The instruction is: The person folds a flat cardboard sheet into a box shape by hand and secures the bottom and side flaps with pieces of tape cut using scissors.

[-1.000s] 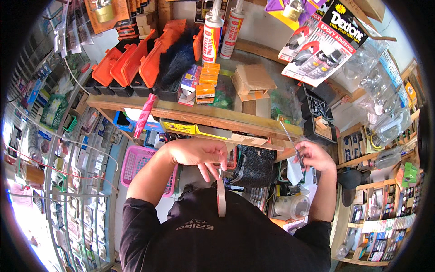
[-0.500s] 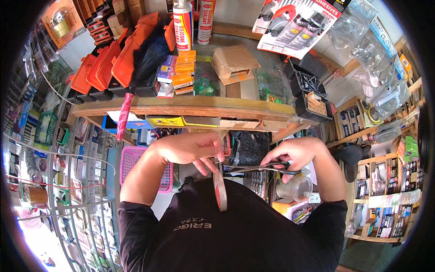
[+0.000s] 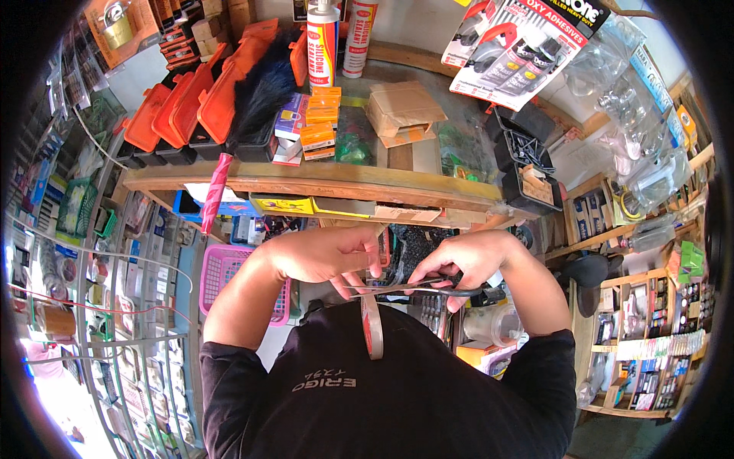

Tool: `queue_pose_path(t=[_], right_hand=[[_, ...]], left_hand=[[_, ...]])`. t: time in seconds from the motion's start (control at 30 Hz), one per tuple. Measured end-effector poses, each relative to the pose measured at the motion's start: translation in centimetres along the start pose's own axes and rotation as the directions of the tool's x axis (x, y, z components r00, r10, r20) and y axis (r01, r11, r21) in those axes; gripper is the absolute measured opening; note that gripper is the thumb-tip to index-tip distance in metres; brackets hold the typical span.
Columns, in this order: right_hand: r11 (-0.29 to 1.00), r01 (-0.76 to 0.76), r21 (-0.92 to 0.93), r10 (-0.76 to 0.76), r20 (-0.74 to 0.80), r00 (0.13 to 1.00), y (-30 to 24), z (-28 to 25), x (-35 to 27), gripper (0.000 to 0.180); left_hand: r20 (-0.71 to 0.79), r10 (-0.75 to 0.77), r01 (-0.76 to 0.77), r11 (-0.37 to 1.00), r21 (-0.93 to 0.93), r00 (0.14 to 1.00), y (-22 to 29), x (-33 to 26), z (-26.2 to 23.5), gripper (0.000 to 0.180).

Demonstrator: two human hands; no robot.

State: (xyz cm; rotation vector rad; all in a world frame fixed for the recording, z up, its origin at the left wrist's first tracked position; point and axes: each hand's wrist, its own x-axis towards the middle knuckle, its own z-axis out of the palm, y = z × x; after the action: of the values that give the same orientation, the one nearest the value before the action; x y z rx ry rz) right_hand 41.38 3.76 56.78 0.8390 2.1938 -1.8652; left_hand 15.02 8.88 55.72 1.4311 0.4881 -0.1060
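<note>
Evidently, the pale tape roll [image 3: 372, 329] was thin and ring-shaped, seen almost edge-on as a narrow oval, with a smooth outer band and a reddish inner side. It hung just below the left hand [image 3: 332, 256], in front of the black cloth shirt [image 3: 436, 382]. That hand was bent at the wrist, its fingers curled downward and pinched narrowly at the roll's upper end; the exact contact was hidden. The right hand [image 3: 472, 260] was closed around the dark handles of slim metal scissors [image 3: 401, 289], the blades crossing the top of the roll; I cannot tell whether they were parted.

Beyond lay a worn wooden shelf edge [image 3: 329, 181], a creased brown cardboard box [image 3: 405, 111], hard orange plastic lids [image 3: 218, 107] and a fluffy black duster [image 3: 264, 92]. A pink basket [image 3: 215, 268] with latticed walls stood below.

Bold print covered the cylindrical sealant tube [image 3: 322, 50] and the flat blister card [image 3: 524, 53]; light lettering sat upside down on the shirt's chest.

The roll's long axis ran steeply up and down, its top leaning slightly left. The scissors lay nearly level, tips pointing left toward the left hand's fingers, handles to the right.
</note>
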Motion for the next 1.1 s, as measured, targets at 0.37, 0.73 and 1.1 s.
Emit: queue_pose_path(t=[0.37,0.73,1.1], right_hand=[[0.999,-0.005,0.037,0.005,0.008,1.0,-0.7,-0.1,0.8,0.057],[0.999,0.015,0.047,-0.015,-0.009,1.0,-0.7,-0.1,0.9,0.059],[0.993,0.035,0.114,-0.038,0.02,0.999,-0.1,-0.3,1.3,0.06]], left_hand=[[0.01,0.01,-0.01,1.0,0.016,1.0,0.0,0.1,-0.1,0.023],[0.033,0.03,-0.03,1.0,-0.005,0.999,0.0,0.4,0.0,0.023],[0.038,0.034,-0.035,0.999,0.015,0.999,0.1,0.4,0.1,0.019]])
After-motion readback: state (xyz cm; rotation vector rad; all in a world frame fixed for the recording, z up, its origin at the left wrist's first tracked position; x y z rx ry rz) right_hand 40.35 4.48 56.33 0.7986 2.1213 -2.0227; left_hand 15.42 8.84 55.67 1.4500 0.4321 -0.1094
